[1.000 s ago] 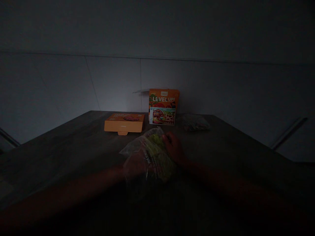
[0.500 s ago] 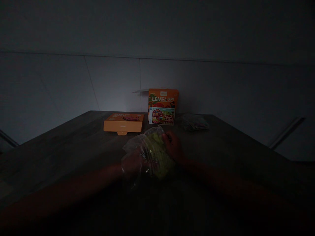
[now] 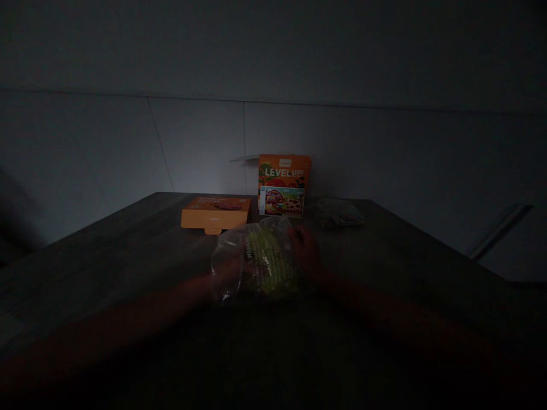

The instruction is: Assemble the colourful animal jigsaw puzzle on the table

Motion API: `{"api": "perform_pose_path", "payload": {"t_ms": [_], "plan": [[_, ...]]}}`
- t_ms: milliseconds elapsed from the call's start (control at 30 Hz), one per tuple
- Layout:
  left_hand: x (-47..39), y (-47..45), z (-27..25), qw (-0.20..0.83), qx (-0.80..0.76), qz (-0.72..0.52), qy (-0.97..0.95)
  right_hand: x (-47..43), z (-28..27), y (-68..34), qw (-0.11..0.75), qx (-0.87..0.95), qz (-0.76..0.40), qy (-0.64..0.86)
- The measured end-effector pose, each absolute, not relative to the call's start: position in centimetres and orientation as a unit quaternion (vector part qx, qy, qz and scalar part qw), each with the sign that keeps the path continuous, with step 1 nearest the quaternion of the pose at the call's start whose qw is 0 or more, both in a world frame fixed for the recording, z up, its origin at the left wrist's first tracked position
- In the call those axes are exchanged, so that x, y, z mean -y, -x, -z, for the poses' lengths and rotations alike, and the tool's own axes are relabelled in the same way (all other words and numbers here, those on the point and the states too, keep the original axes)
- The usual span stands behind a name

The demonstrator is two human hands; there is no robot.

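A clear plastic bag (image 3: 228,259) with printed warning text is between my hands, over the near middle of the table. Yellow-green pieces (image 3: 273,259) show through it in ridged rows; their kind is too dim to make out. My right hand (image 3: 305,247) is closed on the bag's right upper edge. On the other side my left hand (image 3: 235,267) grips the bag, seen dimly through loose film, its fingertips partly hidden. Beyond the bag, an orange box (image 3: 284,165) marked LEVEL UP! stands upright. A farm picture card (image 3: 282,202) is in front of its lower part.
An orange box (image 3: 216,219) lies flat at the back left, its front tab out. Another clear bag (image 3: 339,212) with unclear contents rests at the back right. Behind the grey table (image 3: 141,245) rises a pale wall (image 3: 205,142). The room is very dark.
The bag has turned and spread flatter, so the ridged rows of its contents show more plainly. Both hands stay at its sides with small shifts. The boxes have not moved.
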State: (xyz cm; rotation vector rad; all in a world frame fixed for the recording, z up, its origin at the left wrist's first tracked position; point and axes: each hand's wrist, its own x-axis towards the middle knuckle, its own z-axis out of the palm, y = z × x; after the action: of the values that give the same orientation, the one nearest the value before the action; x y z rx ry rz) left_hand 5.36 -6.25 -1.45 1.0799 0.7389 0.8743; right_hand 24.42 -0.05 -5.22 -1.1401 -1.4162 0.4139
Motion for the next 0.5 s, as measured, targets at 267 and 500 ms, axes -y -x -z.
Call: {"api": "perform_pose_path", "payload": {"t_ms": [267,500], "plan": [[6.2,-5.0,0.8,0.732,-0.344,-0.385,-0.445,-0.4,5.3,-24.8,0.598,0.6,-0.179,0.501],[5.0,-4.5,2.0,0.742,-0.305,-0.398,-0.445,-0.7,5.7,-25.0,0.601,0.599,-0.171,0.5]]}}
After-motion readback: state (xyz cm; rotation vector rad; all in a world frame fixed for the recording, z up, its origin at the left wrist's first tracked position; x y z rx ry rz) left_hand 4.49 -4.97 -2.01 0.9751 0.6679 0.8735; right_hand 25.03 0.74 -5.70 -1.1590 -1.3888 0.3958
